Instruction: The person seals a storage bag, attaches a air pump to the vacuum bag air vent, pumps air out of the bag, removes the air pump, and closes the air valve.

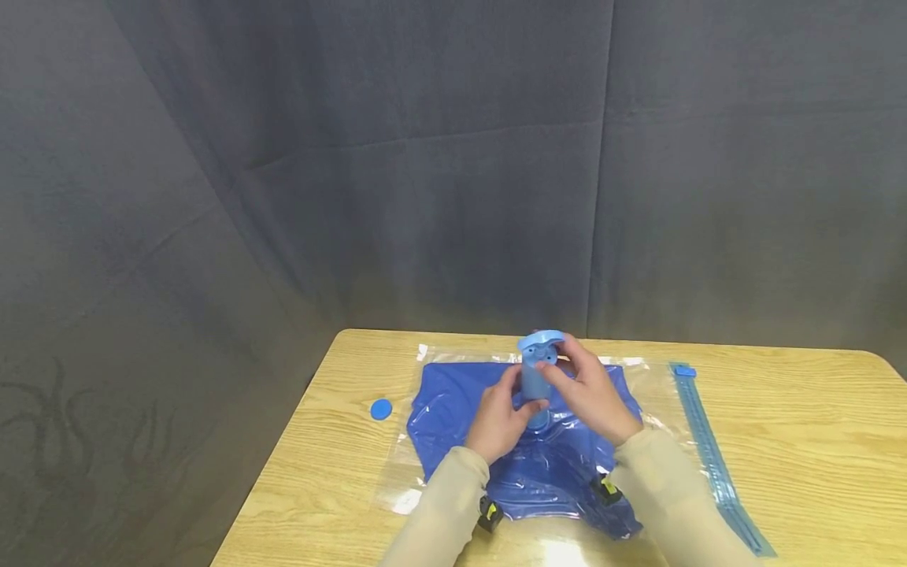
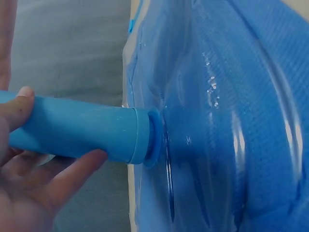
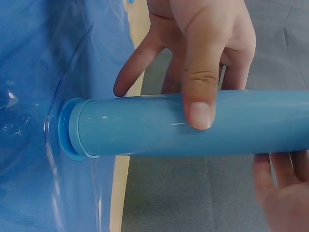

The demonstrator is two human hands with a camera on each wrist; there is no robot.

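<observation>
A light-blue hand pump (image 1: 534,382) stands upright, its lower end at the round blue valve (image 1: 538,420) of a clear plastic storage bag (image 1: 659,394). Folded dark-blue fabric (image 1: 453,402) lies inside that bag. My left hand (image 1: 496,417) holds the pump's body, with the thumb on one side and fingers on the other. Higher up, my right hand (image 1: 591,394) grips the pump's wide top. In the right wrist view the pump's end rim (image 3: 79,128) meets the valve flange, apparently touching it. Part of my right hand (image 3: 285,198) shows at that view's edge.
On the wooden table (image 1: 333,465), a small blue round cap (image 1: 381,409) lies left of the bag. The bag's blue zip strip (image 1: 716,457) runs along its right side, with a slider (image 1: 685,371) near the far end. Grey curtain (image 1: 425,197) hangs behind.
</observation>
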